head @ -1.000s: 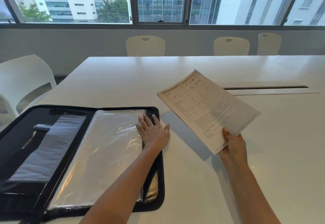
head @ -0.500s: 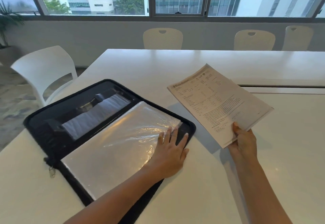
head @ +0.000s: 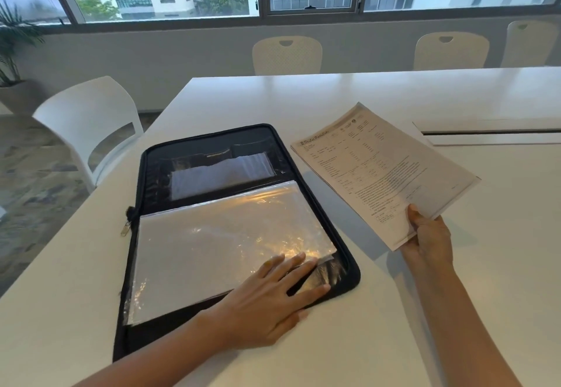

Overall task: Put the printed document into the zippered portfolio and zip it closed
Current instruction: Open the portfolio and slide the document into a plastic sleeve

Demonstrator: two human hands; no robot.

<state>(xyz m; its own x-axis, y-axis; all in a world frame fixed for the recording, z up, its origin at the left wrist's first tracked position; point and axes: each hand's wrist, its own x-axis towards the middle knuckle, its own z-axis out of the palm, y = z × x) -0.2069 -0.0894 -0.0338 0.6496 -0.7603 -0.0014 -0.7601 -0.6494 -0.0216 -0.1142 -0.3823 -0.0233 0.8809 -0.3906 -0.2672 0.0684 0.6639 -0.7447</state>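
Observation:
A black zippered portfolio (head: 158, 180) lies open on the white table (head: 485, 265), its spine running left to right. Clear plastic sleeves (head: 218, 241) fill its near half; dark pockets line the far half. A metal zipper pull (head: 125, 229) hangs at its left edge. My left hand (head: 270, 298) rests flat on the near right corner of the sleeves, fingers spread, holding nothing. My right hand (head: 428, 235) pinches the near corner of the printed document (head: 379, 171), which hovers tilted above the table just right of the portfolio.
A white chair (head: 88, 122) stands at the table's left side, and three cream chairs (head: 287, 54) line the far edge. A cable slot (head: 491, 132) cuts the table at right. A potted plant (head: 12, 52) stands by the window.
The portfolio has turned clockwise under my left hand, so its spine now runs across me. The view has swung left. The document stays held in my right hand.

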